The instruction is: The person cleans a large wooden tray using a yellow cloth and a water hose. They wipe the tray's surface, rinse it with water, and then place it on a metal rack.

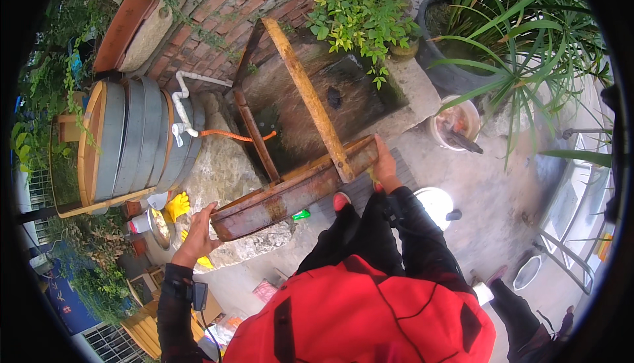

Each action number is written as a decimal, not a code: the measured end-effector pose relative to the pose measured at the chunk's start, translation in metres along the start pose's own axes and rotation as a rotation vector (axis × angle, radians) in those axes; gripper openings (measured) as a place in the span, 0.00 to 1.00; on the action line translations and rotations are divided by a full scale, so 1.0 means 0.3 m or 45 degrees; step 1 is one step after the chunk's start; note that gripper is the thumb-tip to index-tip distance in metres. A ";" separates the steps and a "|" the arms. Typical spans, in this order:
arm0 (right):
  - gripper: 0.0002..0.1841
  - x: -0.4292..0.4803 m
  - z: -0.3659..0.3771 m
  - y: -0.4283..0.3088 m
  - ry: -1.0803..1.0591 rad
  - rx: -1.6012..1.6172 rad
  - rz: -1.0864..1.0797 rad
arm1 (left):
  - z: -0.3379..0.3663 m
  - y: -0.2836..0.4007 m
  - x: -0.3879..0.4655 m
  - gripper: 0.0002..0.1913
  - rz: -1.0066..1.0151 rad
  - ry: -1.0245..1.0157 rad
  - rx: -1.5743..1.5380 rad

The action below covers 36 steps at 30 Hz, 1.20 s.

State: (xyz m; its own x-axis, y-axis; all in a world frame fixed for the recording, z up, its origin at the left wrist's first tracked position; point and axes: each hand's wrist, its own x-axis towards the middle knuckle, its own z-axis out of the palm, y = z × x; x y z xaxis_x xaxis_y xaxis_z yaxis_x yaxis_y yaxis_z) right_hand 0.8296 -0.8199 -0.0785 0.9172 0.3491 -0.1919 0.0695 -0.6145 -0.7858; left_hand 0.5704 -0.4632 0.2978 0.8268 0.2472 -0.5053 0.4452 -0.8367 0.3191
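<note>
A worn wooden frame with a shallow curved-ended body (pixel 277 204) and tall wooden bars (pixel 302 86) is tilted over a stone basin (pixel 342 90). My left hand (pixel 198 237) is at the body's left end, with fingers and thumb spread around its edge. My right hand (pixel 384 165) grips the right end, the fingers partly hidden behind it. The bars reach away from me across the basin. A white tap (pixel 183 130) with an orange hose (pixel 237 137) sits at the basin's left side; the hose end hangs over the basin.
Round steamer-like stacked hoops (pixel 133 140) stand at the left, near yellow gloves (pixel 177 206) and a metal bowl (pixel 161 229). A white bucket (pixel 454 120) and a white round lid (pixel 433 204) are to the right. Potted plants (pixel 366 16) border the basin. Another person's leg (pixel 515 313) shows lower right.
</note>
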 end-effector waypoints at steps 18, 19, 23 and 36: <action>0.15 -0.058 -0.409 -0.295 0.130 0.834 0.374 | 0.156 0.064 -0.022 0.35 0.214 0.497 0.006; 0.15 -0.065 -0.453 -0.385 0.143 1.053 0.348 | 0.154 0.073 -0.018 0.35 0.227 0.500 -0.004; 0.13 -0.169 -0.536 -0.755 -0.166 1.197 -0.048 | 0.155 0.110 -0.020 0.33 0.259 0.551 -0.023; 0.16 -0.304 -0.263 -1.016 -0.194 0.175 -0.907 | 0.180 0.166 -0.014 0.26 0.371 0.701 -0.071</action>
State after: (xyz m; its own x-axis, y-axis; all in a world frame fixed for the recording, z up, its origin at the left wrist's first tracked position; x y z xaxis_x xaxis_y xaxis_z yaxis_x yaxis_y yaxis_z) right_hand 0.7558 -0.7204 0.2248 0.6032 0.7304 0.3204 0.5684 -0.1119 -0.8151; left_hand 0.5706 -0.5322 0.2725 0.9663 0.2405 0.0914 0.1794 -0.8846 0.4305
